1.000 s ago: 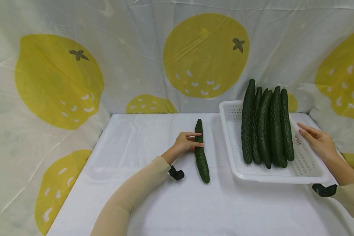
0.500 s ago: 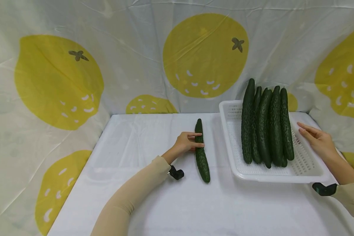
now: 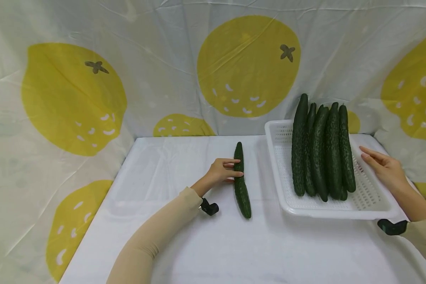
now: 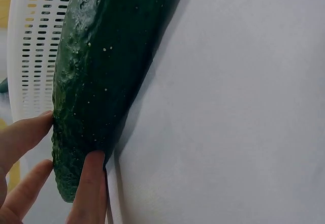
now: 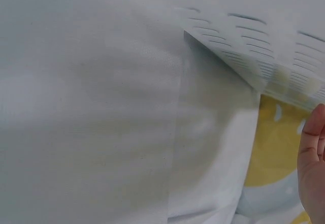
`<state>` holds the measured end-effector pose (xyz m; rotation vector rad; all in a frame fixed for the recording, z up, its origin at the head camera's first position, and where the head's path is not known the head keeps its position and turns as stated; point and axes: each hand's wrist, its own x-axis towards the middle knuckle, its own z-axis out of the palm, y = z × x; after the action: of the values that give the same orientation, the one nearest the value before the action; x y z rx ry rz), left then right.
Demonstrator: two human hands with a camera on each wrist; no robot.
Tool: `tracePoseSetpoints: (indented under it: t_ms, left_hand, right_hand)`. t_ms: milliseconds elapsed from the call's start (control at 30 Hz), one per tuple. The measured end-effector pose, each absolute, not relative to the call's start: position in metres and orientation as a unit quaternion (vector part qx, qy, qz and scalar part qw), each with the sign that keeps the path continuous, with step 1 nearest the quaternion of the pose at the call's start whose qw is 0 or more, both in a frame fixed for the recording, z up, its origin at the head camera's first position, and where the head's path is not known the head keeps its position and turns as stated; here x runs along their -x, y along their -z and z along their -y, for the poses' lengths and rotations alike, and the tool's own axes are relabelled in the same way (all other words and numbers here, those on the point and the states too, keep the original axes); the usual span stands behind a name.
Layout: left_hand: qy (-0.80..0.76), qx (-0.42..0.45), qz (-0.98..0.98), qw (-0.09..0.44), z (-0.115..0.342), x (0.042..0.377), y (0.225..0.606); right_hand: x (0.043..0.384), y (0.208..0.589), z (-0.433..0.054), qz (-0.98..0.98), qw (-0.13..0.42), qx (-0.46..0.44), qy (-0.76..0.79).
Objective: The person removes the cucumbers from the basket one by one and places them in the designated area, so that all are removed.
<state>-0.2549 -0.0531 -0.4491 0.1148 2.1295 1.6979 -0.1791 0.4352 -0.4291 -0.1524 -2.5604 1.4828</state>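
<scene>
A single dark green cucumber (image 3: 242, 193) lies lengthwise on the white-covered table. My left hand (image 3: 220, 171) holds it across its upper half, thumb on the near side and fingers on the far side. Close up in the left wrist view, the fingertips press against the bumpy skin of the cucumber (image 4: 106, 71) near one end. To the right stands a white perforated plastic basket (image 3: 280, 185) with several cucumbers (image 3: 317, 157) leaning side by side in it. My right hand (image 3: 387, 169) is at the basket's right rim with its fingers extended; whether it touches the rim is unclear.
Behind the table hangs a pale curtain (image 3: 156, 59) printed with large yellow lemons. The far tips of the basket's cucumbers rise above its back rim near this curtain. White cloth covers the tabletop (image 3: 156, 165).
Almost nothing differs: the head view shifts very slightly, while both hands, the held cucumber and the basket keep their places.
</scene>
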Motion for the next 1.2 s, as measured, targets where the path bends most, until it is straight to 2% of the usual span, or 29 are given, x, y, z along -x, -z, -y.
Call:
tracePoseSetpoints:
  t_ms: [267, 567, 867, 1200]
  left_hand:
    - [-0.586, -0.054, -0.786, 0.191, 0.058, 0.26, 0.443]
    - [-0.615, -0.098, -0.763, 0.173, 0.063, 0.275, 0.411]
    - [-0.661, -0.128, -0.718, 0.174, 0.042, 0.282, 0.377]
    - [-0.693, -0.118, -0.684, 0.194, 0.011, 0.286, 0.351]
  right_hand:
    - [0.18, 0.429, -0.434, 0.857, 0.087, 0.052, -0.506]
    - [0.181, 0.428, -0.436, 0.858, 0.094, 0.048, -0.503]
    - [0.181, 0.43, -0.436, 0.857, 0.097, 0.049, -0.503]
    - [0.18, 0.43, -0.435, 0.861, 0.106, 0.04, -0.497]
